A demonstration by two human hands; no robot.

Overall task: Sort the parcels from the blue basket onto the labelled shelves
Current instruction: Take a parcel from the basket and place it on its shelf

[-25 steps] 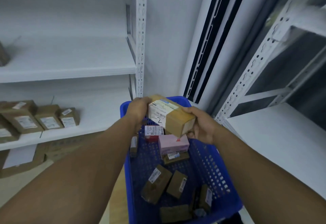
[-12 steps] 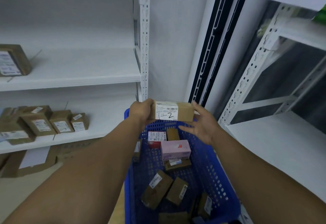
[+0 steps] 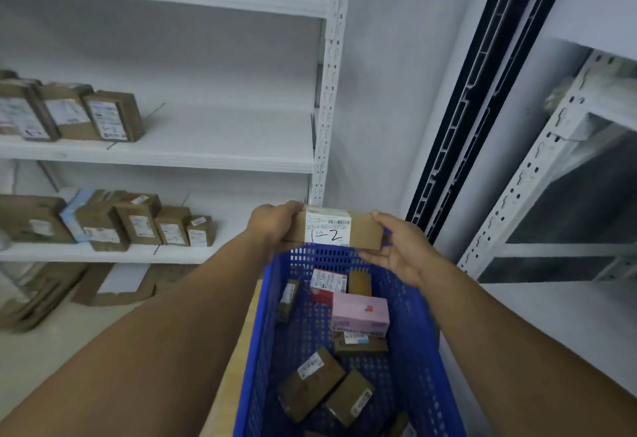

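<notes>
My left hand (image 3: 275,226) grips the parcel (image 3: 366,231), my right hand (image 3: 403,254) steadies it with straight fingers, and I should match its label (image 3: 327,230) to the shelves (image 3: 213,161).

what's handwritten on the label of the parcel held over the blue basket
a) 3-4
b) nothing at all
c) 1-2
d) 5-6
c: the white label on the parcel, held between the left hand and the right hand above the far rim of the blue basket, bears a handwritten 1 and a large 2.
</notes>
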